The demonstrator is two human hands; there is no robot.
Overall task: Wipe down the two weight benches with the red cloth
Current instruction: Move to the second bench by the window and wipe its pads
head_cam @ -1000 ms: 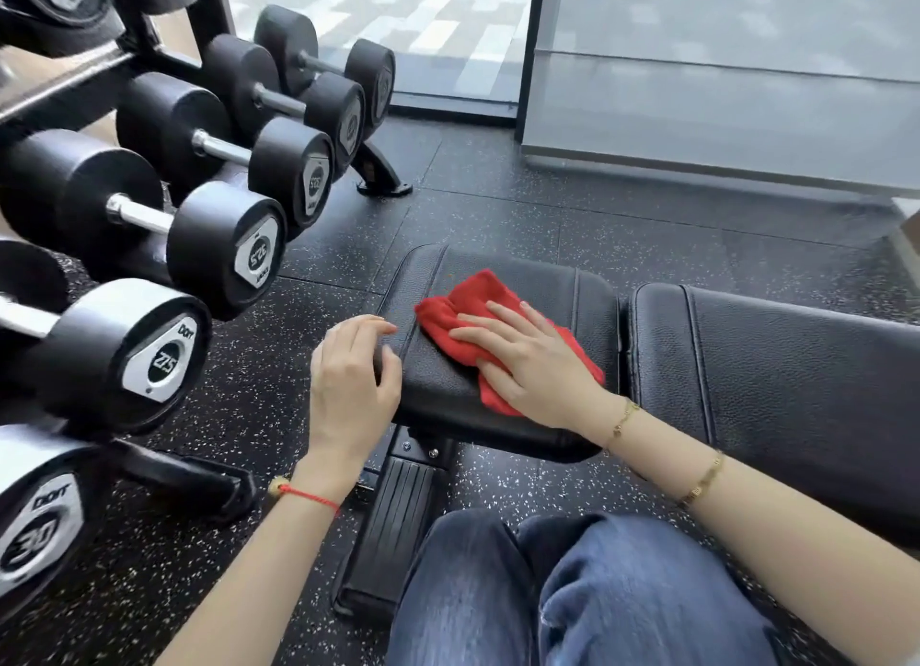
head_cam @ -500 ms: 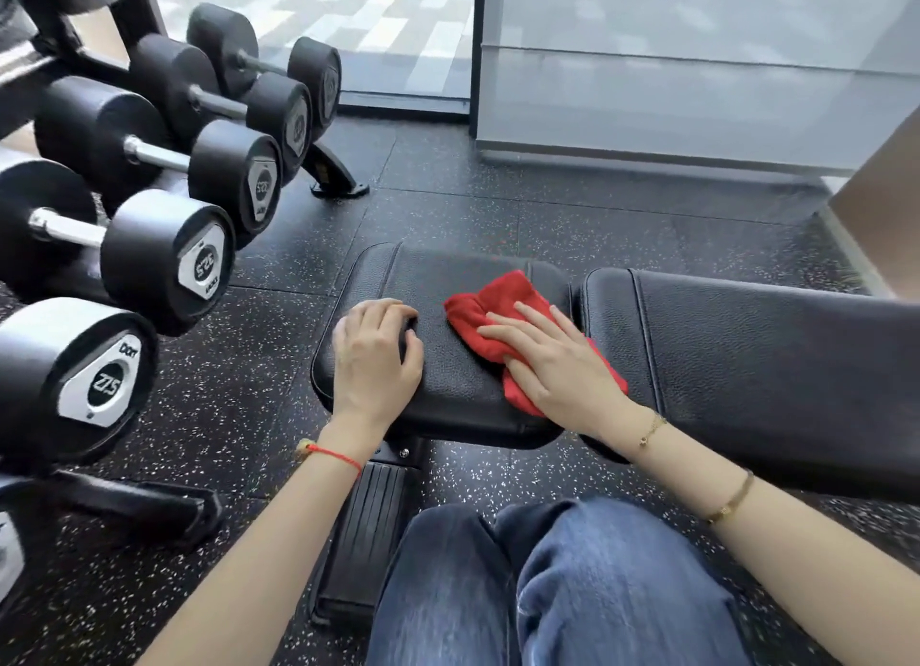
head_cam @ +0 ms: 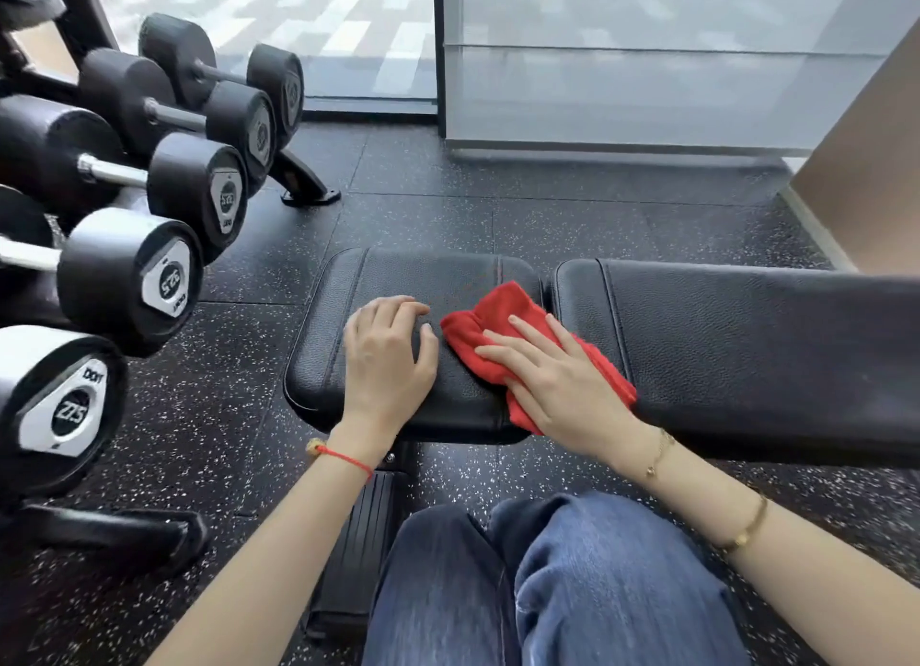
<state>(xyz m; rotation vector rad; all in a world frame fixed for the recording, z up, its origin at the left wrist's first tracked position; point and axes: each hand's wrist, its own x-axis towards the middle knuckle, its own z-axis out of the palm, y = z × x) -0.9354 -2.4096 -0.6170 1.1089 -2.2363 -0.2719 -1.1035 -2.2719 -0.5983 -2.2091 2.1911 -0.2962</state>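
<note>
A black padded weight bench lies across the view: its short seat pad in the middle and its long back pad to the right. The red cloth lies on the right end of the seat pad, by the gap between the pads. My right hand presses flat on the cloth with straight fingers. My left hand rests on the seat pad just left of the cloth, fingers loosely bent, holding nothing. Only one bench shows.
A rack of black dumbbells fills the left side, its foot reaching toward the bench. The bench's base runs toward me beside my jeans-clad knees. A glass wall stands behind, and a tan wall at the right.
My right hand has slid the red cloth rightward along the seat pad toward the gap. My left hand moved from the pad's left edge onto its top. The view shifted right.
</note>
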